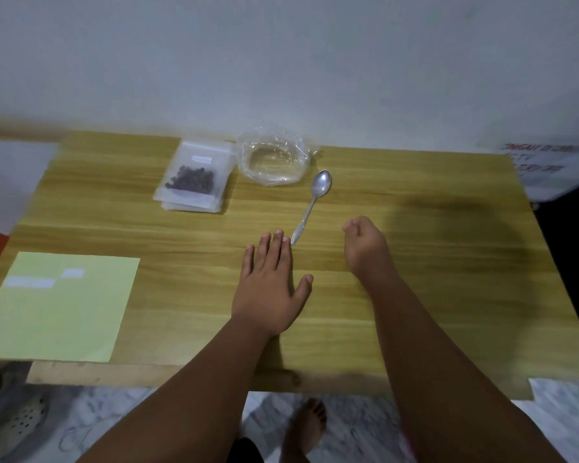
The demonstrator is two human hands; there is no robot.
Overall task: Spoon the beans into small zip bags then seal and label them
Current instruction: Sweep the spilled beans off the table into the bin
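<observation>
A small zip bag (194, 177) holding dark beans and bearing a white label lies on a stack of similar bags at the back of the wooden table (432, 262). Beside it on the right sits a crumpled clear plastic bag (271, 160), rolled open, with no beans visible inside. A metal spoon (311, 205) lies flat, bowl toward the wall. My left hand (271, 282) rests palm down with fingers spread, fingertips just left of the spoon's handle end. My right hand (365, 245) is loosely curled to the right of the handle, holding nothing.
A pale green sheet (57, 315) with white label stickers (30, 282) lies at the table's front left corner. A wall stands right behind the table. A paper notice (535, 162) hangs at the right. Below the front edge are my bare foot (305, 426) and a sandal (24, 422).
</observation>
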